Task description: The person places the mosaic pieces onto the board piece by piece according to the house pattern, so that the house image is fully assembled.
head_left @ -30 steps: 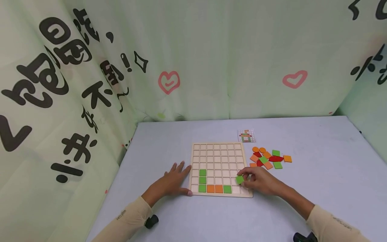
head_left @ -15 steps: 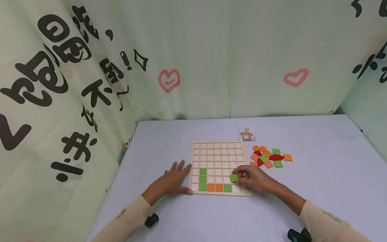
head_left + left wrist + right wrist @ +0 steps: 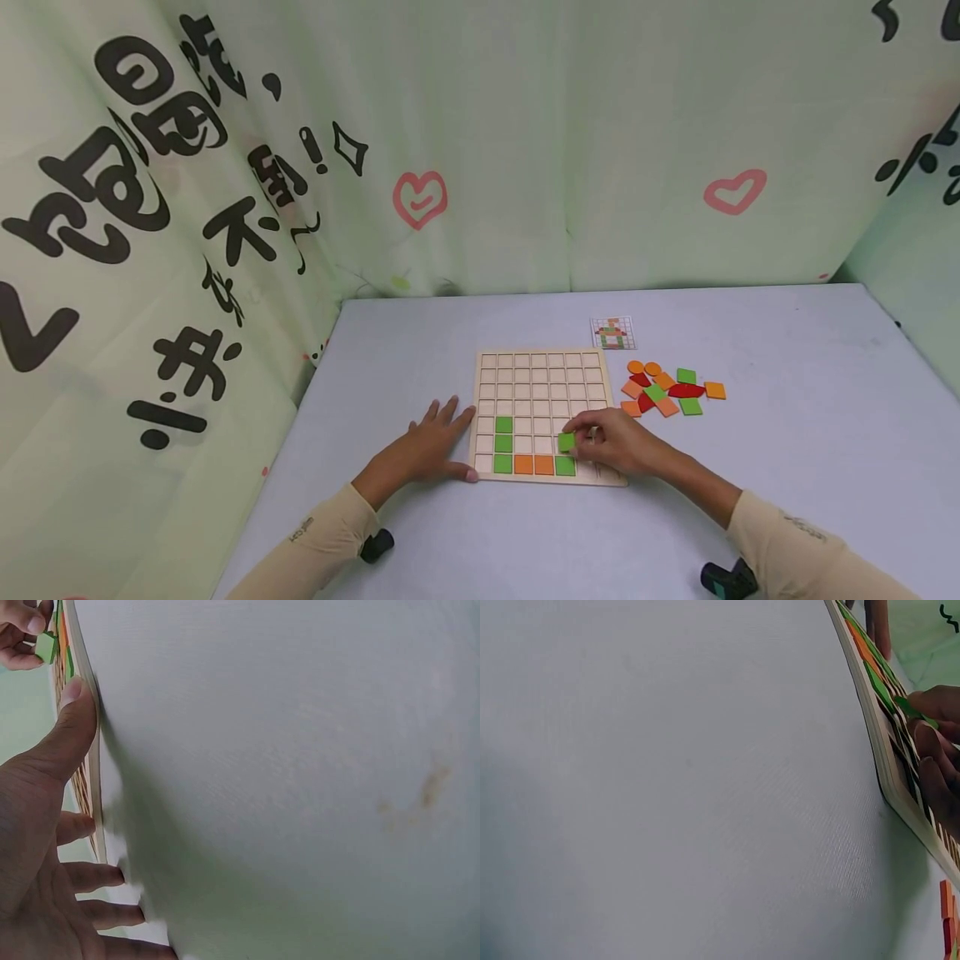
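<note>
R grip (image 3: 617, 440) w/ grn tile (image 3: 566, 442)

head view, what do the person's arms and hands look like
The left sleeve and right sleeve are beige, each with a dark marking too small to read. A black device shows by each sleeve. The left hand and right hand wear no gloves.

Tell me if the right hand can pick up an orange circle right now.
Probably not yet: the right hand pinches a green square over the board. Otherwise the way looks free; the orange circles lie uncovered right of the board.
</note>
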The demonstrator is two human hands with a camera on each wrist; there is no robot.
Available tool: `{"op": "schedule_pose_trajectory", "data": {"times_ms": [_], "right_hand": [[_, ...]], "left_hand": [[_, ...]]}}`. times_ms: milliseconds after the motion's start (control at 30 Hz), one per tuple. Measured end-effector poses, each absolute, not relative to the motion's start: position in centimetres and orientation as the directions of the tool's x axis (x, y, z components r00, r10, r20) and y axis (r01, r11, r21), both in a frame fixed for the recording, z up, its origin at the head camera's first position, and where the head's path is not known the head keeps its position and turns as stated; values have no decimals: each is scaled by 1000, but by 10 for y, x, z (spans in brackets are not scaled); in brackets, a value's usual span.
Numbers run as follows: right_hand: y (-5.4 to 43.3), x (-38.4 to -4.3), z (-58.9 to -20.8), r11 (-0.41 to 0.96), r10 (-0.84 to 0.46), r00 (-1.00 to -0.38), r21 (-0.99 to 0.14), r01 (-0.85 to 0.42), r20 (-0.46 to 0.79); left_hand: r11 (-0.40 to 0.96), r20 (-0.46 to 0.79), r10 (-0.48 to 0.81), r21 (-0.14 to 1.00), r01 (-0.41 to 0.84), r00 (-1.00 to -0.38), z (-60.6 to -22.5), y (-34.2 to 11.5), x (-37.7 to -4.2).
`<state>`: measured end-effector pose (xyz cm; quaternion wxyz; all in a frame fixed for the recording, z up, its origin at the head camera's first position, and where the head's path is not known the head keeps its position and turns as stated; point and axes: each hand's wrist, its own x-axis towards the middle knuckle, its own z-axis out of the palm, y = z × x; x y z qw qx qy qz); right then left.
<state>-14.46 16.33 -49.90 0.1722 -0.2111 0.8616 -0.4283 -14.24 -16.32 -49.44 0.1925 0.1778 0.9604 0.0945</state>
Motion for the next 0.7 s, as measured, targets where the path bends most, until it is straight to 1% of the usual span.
{"op": "schedule_pose_trajectory", "data": {"times_ms": [200,467,700], "right_hand": [[159,-144,-501,562,-509,-853,-794,-231,-112],[157,-145,-501,609,-537,-841,-718,-336,-62],[155,-146,-500,646,-528,-845,-685,-337,-82]], "left_hand": [[918,-339,380,252,306,-861,-493,-163,-143],[919,-345,381,240,311,-858,-493,-163,-143],[921,-346,380,233,314,-858,-492,-163,-143]]}}
